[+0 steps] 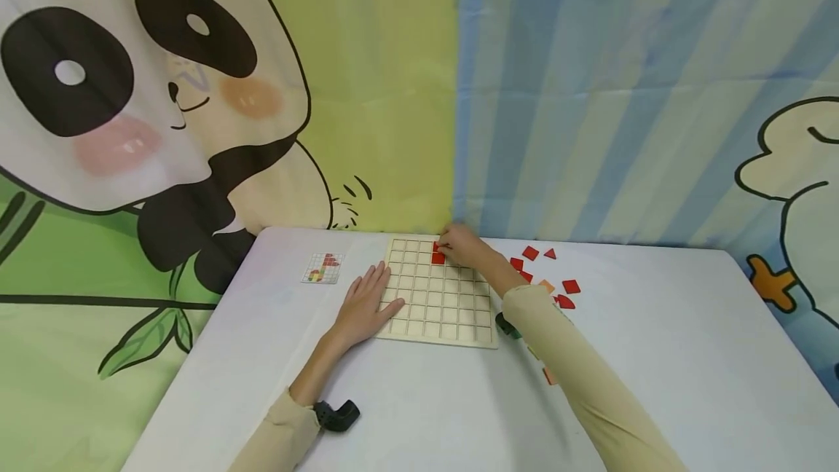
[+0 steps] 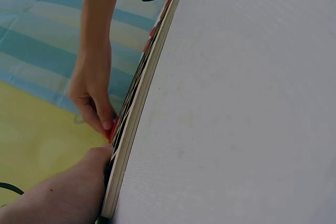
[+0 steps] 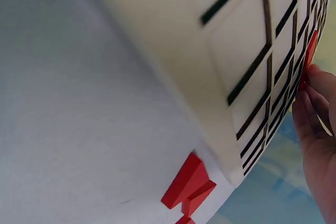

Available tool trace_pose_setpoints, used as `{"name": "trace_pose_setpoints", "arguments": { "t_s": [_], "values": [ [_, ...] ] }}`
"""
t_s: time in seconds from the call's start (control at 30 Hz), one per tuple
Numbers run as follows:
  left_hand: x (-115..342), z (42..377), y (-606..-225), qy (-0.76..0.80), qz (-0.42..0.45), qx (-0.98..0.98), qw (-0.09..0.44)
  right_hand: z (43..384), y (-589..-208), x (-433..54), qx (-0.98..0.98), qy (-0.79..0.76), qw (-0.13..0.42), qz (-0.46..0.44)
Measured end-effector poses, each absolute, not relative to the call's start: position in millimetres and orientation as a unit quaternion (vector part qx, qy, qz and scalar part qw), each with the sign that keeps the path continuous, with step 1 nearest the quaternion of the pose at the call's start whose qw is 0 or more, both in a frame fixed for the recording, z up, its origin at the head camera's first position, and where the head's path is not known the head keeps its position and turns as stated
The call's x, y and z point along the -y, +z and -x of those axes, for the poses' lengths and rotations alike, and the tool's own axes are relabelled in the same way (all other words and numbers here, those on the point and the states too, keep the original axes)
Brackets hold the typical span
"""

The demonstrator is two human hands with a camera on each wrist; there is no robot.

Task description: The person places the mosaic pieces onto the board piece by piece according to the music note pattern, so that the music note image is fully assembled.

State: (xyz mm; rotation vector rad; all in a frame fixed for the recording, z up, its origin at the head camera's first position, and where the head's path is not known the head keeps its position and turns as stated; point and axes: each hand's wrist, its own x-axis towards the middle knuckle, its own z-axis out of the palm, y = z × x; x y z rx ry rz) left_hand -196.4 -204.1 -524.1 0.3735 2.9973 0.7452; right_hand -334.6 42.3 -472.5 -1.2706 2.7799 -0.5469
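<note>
A pale wooden grid board (image 1: 432,319) lies flat on the table. My left hand (image 1: 363,306) rests with extended fingers along its left edge, the thumb reaching over the lower squares. At the board's far edge my right hand (image 1: 464,246) pinches a red square tile (image 1: 435,246) between thumb and fingertips. Another red square tile (image 1: 438,258) sits in the grid just nearer. In the right wrist view, the fingertips of the right hand (image 3: 320,108) are on red at the grid's far side. The left wrist view shows the right hand (image 2: 93,90) reaching down to red pieces (image 2: 113,128).
Right of the board lie loose red pieces, among them a square (image 1: 571,286), a triangle (image 1: 550,254) and a quarter-round piece (image 1: 565,302), plus an orange piece (image 1: 547,286). A small pattern card (image 1: 323,268) lies left of the board. A printed curtain (image 1: 393,93) hangs behind the table.
</note>
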Motion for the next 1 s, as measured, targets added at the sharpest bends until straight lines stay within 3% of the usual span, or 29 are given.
{"name": "trace_pose_setpoints", "arguments": {
  "t_s": [0.23, 0.43, 0.7, 1.0],
  "values": [
    [207, 193, -526, 0.245, -0.112, -0.963, 0.017, 320, -457, -53, -0.894, -0.153, 0.047, 0.418],
    [205, 195, -526, 0.248, -0.114, -0.962, 0.013, 288, -440, -103, -0.903, -0.193, 0.045, 0.382],
    [203, 197, -523, 0.254, -0.119, -0.960, 0.019, 222, -452, -188, -0.926, -0.217, 0.079, 0.298],
    [204, 199, -526, 0.254, -0.123, -0.959, 0.014, 179, -463, -233, -0.943, -0.211, 0.056, 0.253]
  ]
}}
